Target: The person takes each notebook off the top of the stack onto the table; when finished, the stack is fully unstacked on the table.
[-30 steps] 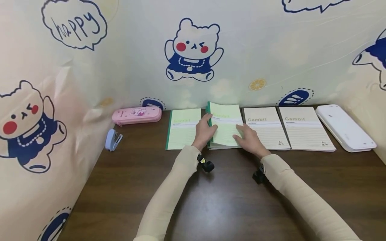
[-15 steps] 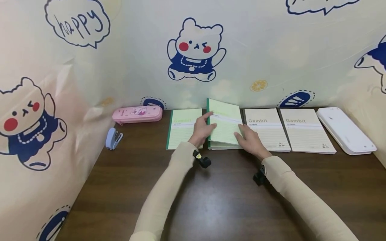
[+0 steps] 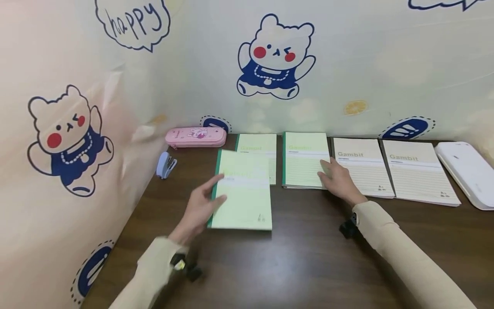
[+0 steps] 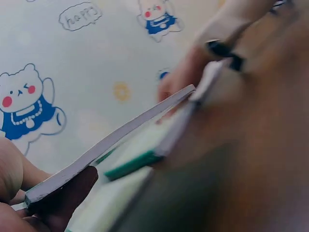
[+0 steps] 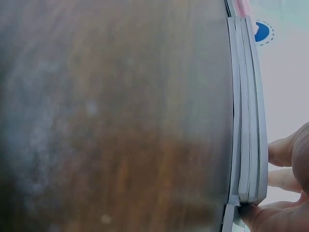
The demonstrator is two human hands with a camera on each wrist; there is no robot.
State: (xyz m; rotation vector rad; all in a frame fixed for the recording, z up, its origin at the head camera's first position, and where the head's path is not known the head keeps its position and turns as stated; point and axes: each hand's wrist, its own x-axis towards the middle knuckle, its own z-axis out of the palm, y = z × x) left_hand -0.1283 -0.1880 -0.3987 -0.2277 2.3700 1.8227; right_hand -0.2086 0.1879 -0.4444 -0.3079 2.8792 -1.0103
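My left hand (image 3: 197,207) grips a green notebook (image 3: 245,199) by its dark green spine, thumb on the cover and other fingers below. In the left wrist view the held notebook (image 4: 113,135) is seen edge-on, raised and slanting. It overlaps the lower left of another green notebook (image 3: 257,148) lying at the back. My right hand (image 3: 340,178) rests at the right edge of a stack of green notebooks (image 3: 305,165). The right wrist view shows the layered edges of this stack (image 5: 247,111), with fingertips against its top and side.
Two cream notebooks (image 3: 359,171) (image 3: 417,176) lie right of the green stack, beside a white case (image 3: 467,171). A pink pencil case (image 3: 196,137) and a blue stapler (image 3: 166,165) are at the back left. A patterned cloth wall (image 3: 185,73) stands behind the brown table (image 3: 293,257).
My left hand has lifted the top green notebook off the stack and carried it left and toward me. My right hand stays at the stack's right edge. The head view has shifted.
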